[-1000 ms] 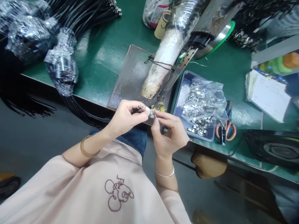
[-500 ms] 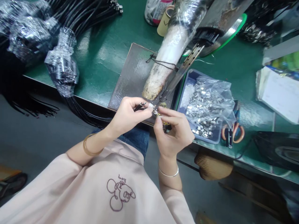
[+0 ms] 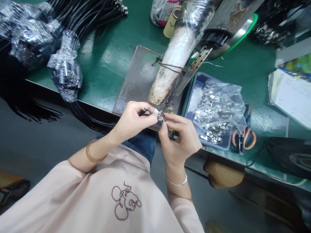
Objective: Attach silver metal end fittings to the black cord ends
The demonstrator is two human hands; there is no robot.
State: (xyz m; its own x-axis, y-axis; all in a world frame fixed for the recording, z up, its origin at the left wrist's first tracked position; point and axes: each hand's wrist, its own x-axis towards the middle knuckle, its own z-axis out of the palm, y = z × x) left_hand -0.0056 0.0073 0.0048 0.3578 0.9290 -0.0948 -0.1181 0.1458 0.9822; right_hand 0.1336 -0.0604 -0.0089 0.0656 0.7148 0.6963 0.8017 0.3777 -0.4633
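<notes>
My left hand (image 3: 136,120) is closed on black cables (image 3: 144,111), whose tips poke out between thumb and fingers. Thumb and forefinger of my right hand (image 3: 178,137) pinch a small metal piece (image 3: 161,118) that meets the left fingertips. Just above both hands are the end of a wrapped white tube (image 3: 167,68) and a thin metal rod bracket (image 3: 191,72). Below these lies a dark plate (image 3: 136,77). A blue tray (image 3: 228,146) to the right of my right hand contains a plastic bag and many small metal parts (image 3: 213,132).
Wrapped bundles of black cable (image 3: 66,71) lie at the left. Orange-handled scissors (image 3: 249,139) rest right of the tray. Behind are a green-rimmed spool (image 3: 254,22), a yellowish roll (image 3: 170,27) and a jar (image 3: 157,13). Papers (image 3: 291,97) lie at the right.
My right hand has shifted slightly left, its fingertips nearer the left ones. The left hand keeps its hold on the cables.
</notes>
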